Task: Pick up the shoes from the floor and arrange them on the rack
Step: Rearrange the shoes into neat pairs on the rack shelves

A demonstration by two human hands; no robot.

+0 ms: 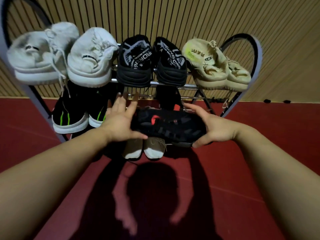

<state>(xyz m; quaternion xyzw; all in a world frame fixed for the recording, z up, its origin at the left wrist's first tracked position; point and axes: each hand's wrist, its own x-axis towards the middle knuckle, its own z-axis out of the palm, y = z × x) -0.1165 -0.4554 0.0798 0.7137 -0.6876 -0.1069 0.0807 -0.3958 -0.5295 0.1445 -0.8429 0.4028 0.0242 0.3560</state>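
A black shoe with red marks [166, 125] is held sideways in front of the metal rack's middle shelf [194, 97]. My right hand [213, 127] grips its right end, fingers curled over the top and thumb under the sole. My left hand [119, 118] touches its left end, fingers straight and spread, thumb under the shoe. The top shelf bears a white pair [65, 54], a black patterned pair [152, 61] and a beige pair [218, 64]. A black pair with green stripes [78, 113] sits on the middle shelf at the left. A tan pair with white toes [143, 149] sits low, under the held shoe.
The rack's dark curved side frames [249, 66] rise at left and right. Behind it stands a wall of vertical wooden slats [190, 19]. Red floor [259, 170] stretches around and below, with my shadow cast on it.
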